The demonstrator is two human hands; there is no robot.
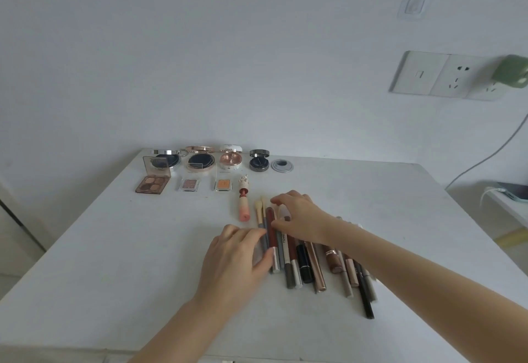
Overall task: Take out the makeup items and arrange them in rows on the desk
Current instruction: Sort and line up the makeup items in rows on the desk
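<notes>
Hands work a cluster of pens and brushes (pixel 303 260) at the centre of the white surface (pixel 114 248). The left hand (pixel 237 260) lies palm down, its fingers nearly straight and pressing a dark red pencil (pixel 271 231) at the cluster's nine o'clock edge. The right hand (pixel 300 217) arches over the brush tips, fingers curled; whether they hold anything cannot be told. At twelve o'clock, four open compacts (pixel 200 160) line the far edge, with an eyeshadow palette (pixel 153 184) and a pink lipstick tube (pixel 243 205) lying nearer.

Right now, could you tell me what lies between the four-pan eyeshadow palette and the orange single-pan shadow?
In the head view, a small clear case with a mauve-pink pan sits between the four-pan palette and the orange pan, apart from both.
</notes>
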